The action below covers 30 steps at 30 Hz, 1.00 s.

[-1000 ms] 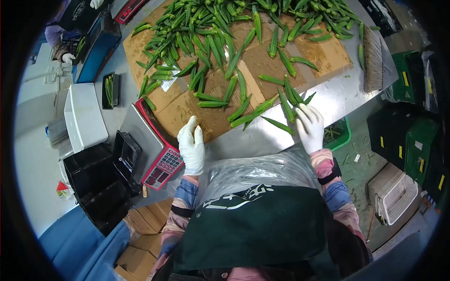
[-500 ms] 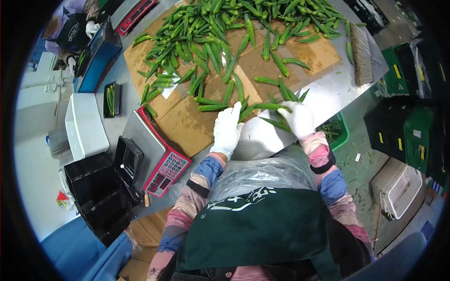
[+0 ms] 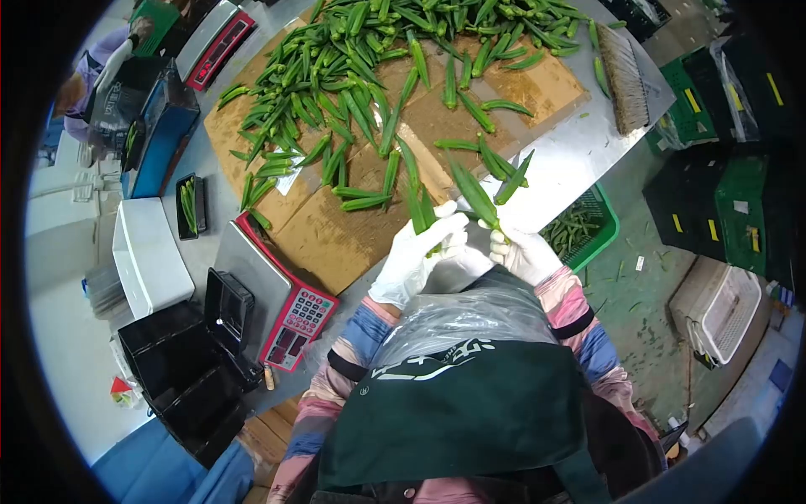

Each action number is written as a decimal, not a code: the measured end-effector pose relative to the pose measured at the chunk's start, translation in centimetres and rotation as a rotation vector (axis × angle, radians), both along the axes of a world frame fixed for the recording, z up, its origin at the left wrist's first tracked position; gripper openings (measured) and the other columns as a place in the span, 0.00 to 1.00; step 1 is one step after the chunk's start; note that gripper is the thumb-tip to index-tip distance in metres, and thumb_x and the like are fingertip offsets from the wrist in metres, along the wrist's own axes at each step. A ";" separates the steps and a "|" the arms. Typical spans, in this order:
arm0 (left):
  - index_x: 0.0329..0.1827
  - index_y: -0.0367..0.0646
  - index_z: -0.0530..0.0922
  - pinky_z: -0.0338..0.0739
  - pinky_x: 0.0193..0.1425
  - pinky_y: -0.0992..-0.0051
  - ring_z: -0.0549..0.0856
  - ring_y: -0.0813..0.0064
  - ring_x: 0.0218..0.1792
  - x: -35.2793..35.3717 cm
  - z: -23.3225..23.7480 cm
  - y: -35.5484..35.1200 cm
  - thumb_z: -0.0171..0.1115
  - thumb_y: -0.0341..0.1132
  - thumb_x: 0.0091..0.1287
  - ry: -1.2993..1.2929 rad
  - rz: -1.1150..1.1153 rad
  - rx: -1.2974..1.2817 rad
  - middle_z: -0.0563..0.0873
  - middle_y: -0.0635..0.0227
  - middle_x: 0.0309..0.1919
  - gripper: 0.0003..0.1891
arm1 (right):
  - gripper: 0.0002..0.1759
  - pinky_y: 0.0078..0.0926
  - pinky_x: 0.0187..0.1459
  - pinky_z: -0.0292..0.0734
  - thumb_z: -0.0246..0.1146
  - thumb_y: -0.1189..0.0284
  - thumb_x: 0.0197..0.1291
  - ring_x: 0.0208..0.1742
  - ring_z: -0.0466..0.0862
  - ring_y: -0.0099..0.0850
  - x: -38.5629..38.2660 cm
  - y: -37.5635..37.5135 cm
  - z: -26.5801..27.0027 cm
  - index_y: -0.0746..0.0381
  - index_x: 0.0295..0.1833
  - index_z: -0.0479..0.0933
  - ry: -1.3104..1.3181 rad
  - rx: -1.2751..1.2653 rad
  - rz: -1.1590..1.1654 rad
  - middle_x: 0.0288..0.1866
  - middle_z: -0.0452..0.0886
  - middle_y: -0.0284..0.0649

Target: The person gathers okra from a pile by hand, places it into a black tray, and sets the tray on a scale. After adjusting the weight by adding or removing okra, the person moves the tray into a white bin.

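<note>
My left hand [image 3: 407,265], in a white glove, is closed around the lower ends of okra pods [image 3: 417,210] that point away from me. Close beside it, my gloved right hand [image 3: 531,254] pinches the stem end of a large okra pod [image 3: 473,193], its tip slanting up and left. Another okra pod [image 3: 514,178] lies just beyond the right hand at the table edge. Loose okra pods [image 3: 361,202] are scattered on the flattened cardboard [image 3: 323,239], and a big okra pile [image 3: 336,63] covers its far part.
A red-framed scale [image 3: 298,328] and black trays [image 3: 227,298] stand at left, near a white bin [image 3: 151,252]. A brush [image 3: 623,80] lies at the right table edge. Below it is a green basket [image 3: 609,223] holding okra. Crates [image 3: 714,202] are stacked at right. A co-worker [image 3: 101,84] stands far left.
Both hands have drawn back toward my body from the table edge. The pods they hold have swung from lying crosswise to pointing away from me. The co-worker's arm has risen.
</note>
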State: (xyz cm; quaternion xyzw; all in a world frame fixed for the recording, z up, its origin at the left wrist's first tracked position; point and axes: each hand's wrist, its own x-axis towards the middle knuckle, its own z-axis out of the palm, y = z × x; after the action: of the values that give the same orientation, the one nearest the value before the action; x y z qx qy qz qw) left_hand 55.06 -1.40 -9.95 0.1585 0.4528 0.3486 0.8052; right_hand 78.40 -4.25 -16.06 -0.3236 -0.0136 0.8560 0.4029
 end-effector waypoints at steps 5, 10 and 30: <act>0.75 0.38 0.70 0.80 0.63 0.69 0.85 0.70 0.58 0.7 0.0 -0.2 0.65 0.34 0.74 -0.139 0.059 -0.010 0.83 0.61 0.63 0.28 | 0.18 0.20 0.36 0.72 0.56 0.66 0.78 0.33 0.76 0.22 -1.5 -0.1 1.0 0.67 0.62 0.78 -0.027 0.102 0.060 0.35 0.80 0.31; 0.74 0.37 0.70 0.79 0.66 0.67 0.83 0.68 0.62 0.5 -0.2 -0.8 0.64 0.30 0.73 -0.199 0.134 0.012 0.81 0.60 0.66 0.27 | 0.19 0.18 0.41 0.75 0.57 0.68 0.77 0.37 0.79 0.19 -2.5 0.7 3.2 0.71 0.63 0.78 -0.409 0.328 0.136 0.40 0.84 0.34; 0.67 0.34 0.75 0.84 0.60 0.66 0.84 0.67 0.58 0.5 -1.0 -1.4 0.64 0.28 0.73 -0.303 0.321 -0.099 0.84 0.60 0.57 0.20 | 0.21 0.22 0.56 0.80 0.61 0.77 0.72 0.51 0.84 0.24 -2.8 0.4 3.5 0.70 0.68 0.76 -0.569 0.568 0.223 0.57 0.86 0.41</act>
State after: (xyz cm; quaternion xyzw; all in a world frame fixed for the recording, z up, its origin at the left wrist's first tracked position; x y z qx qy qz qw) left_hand 55.52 -2.83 -10.92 -0.0096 0.3627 0.4692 0.8051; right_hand 75.61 -3.83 -12.53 -0.4198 -0.3947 0.7331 0.3612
